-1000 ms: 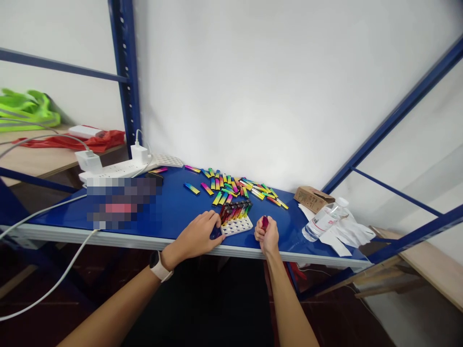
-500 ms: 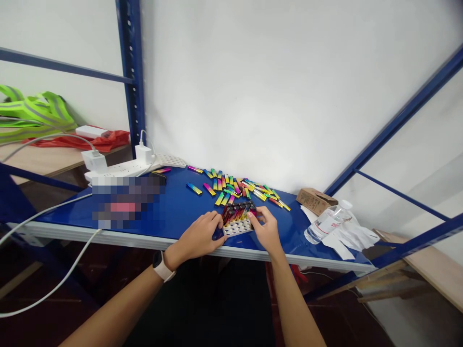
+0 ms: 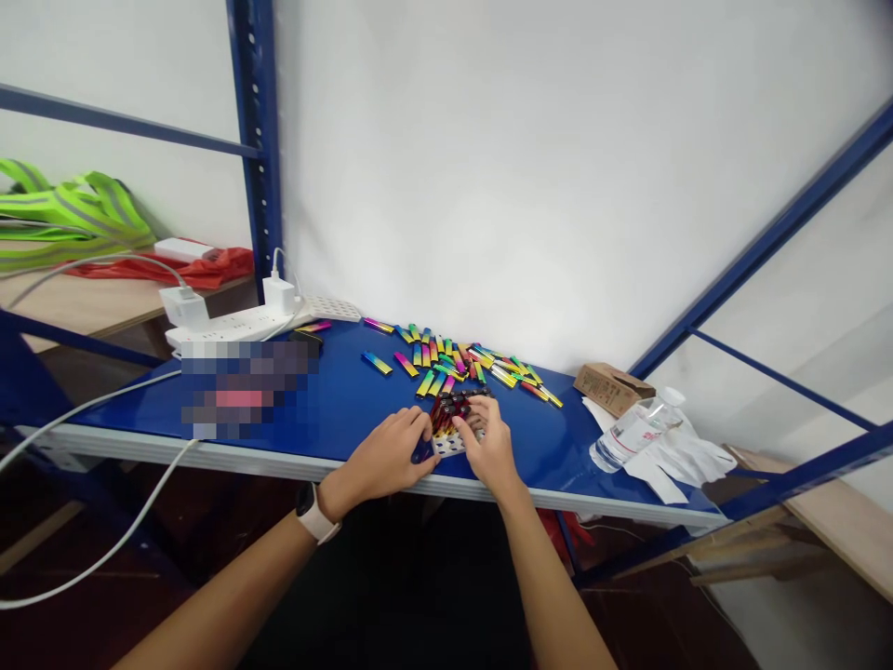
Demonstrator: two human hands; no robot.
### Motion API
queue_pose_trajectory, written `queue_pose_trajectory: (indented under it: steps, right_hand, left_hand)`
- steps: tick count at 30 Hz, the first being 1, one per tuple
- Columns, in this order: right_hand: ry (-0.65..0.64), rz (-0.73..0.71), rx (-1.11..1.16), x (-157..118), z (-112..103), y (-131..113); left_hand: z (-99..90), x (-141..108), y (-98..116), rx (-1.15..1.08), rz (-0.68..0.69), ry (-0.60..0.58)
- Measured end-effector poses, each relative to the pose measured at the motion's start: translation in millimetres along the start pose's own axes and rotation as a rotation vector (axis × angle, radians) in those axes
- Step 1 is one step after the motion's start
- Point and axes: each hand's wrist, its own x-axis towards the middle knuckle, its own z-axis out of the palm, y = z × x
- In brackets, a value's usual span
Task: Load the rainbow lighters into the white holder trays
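The left hand (image 3: 392, 451) is at the left end of the white rack (image 3: 447, 446), fingers curled and thumb at its near corner; whether it grips the rack, I cannot tell. The right hand (image 3: 489, 448) reaches over the rack's right part, fingers bent and thumb apart from them at the black tops of the standing lighters (image 3: 446, 411); whether it pinches one is hidden.

The rack sits near the front edge of the blue counter (image 3: 349, 391), lighters upright in its far part, the near holes bare. Just beyond, loose lighters (image 3: 428, 382) lie in a shiny heap. To the right are a box (image 3: 612, 386), a tilted bottle (image 3: 632, 435) and white paper (image 3: 659, 479); to the far left, a power strip (image 3: 233, 328) and a second rack (image 3: 335, 308).
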Motion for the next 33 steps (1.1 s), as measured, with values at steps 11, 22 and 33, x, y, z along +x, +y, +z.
queue_pose_trajectory:
  steps: [11,22,33]
  right_hand:
    - [0.228,0.076,-0.588,43.5,-41.7,36.3]
    - [-0.155,-0.006,-0.755,105.5,-53.2,118.8]
    - [-0.174,0.071,-0.519,69.7,-70.6,103.3]
  left_hand:
    - [-2.6,-0.4,0.9,-0.022,-0.010,-0.010]
    - [-2.8,-2.0,0.9,-0.019,-0.047,-0.036]
    - [-3.1,-1.8,2.0,-0.014,-0.039,-0.026]
